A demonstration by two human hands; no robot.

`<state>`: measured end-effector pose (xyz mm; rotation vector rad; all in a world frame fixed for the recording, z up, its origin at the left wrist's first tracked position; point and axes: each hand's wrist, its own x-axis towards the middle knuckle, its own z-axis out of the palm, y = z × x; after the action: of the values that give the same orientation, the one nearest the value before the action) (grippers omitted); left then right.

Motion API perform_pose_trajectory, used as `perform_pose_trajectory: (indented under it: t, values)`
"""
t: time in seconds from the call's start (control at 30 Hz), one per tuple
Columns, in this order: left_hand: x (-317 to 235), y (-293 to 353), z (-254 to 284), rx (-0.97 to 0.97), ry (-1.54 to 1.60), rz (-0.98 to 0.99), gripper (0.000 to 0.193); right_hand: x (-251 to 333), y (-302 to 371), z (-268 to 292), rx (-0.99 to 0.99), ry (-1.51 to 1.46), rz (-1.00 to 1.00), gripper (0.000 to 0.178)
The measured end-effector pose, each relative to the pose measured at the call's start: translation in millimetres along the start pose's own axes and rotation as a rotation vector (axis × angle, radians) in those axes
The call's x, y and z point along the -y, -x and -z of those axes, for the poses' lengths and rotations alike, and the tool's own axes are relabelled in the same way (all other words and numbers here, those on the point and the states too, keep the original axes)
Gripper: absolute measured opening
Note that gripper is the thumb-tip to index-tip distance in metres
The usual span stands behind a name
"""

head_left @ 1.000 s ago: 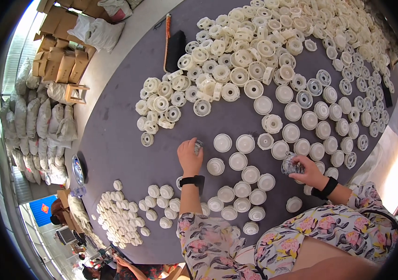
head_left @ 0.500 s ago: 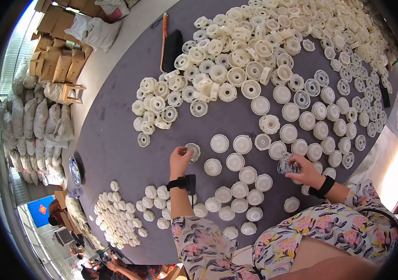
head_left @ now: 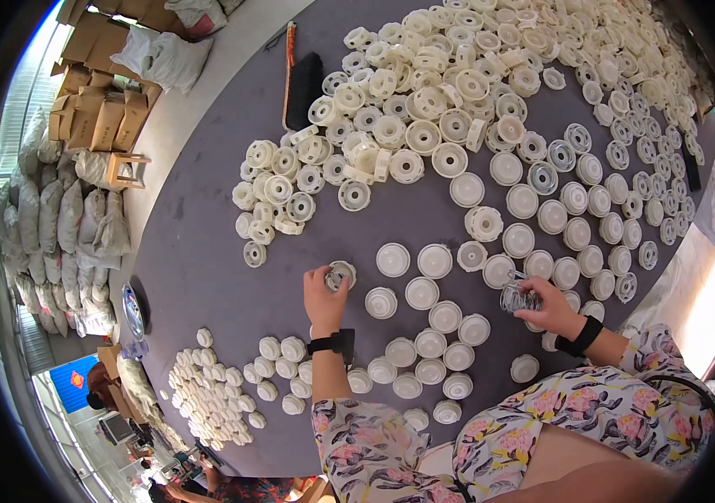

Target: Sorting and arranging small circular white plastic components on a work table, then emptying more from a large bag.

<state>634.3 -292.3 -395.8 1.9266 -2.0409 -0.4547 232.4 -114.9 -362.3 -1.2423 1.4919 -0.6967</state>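
My left hand (head_left: 325,299) grips a round, translucent white plastic housing (head_left: 341,274) at its rim, thumb on the near side and fingers on the far side. The housing's hollow side faces up, just above or on the table; I cannot tell which. A bunch of thin, shiny metal wire pieces (head_left: 518,296) is held in my right hand (head_left: 549,307), fingers closed around it. Right of my left hand lies a white round cap (head_left: 381,303) with a raised centre. More flat white discs (head_left: 422,292) lie between my two hands.
Many round plastic housings (head_left: 423,137) are heaped across the far side of the grey table (head_left: 198,268). Small white knobs (head_left: 207,394) crowd the near left. A black-bristled brush (head_left: 302,90) lies at the far left edge. Stacked sacks (head_left: 68,214) and cartons (head_left: 99,117) stand beyond.
My left hand has shifted slightly left, its fingers now lying around the housing's rim, with more of its hollow inside showing. My right hand stays almost where it was with the wire pieces.
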Motion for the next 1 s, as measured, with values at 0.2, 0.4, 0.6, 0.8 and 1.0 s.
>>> perform_pose_trajectory:
  t: [0.2,0.4,0.6,0.8,1.0]
  values:
    - [-11,-8,2,-0.047,0.005,-0.057,0.057,4,-4,0,0.012,0.004,-0.047,0.045]
    - [-10,-73,-2,-0.309,0.128,-0.003,0.075,6,-2,2,0.007,0.067,-0.008,0.044]
    - [23,-136,-19,-0.179,0.191,0.102,0.065,5,-2,-6,-0.002,0.065,0.001,0.044]
    - [-7,-108,-45,0.086,0.290,-0.051,0.047,10,-3,-4,0.001,0.067,-0.025,0.045]
    - [-30,-55,-44,0.124,0.205,-0.021,0.049,21,-3,1,0.020,0.064,-0.040,0.044]
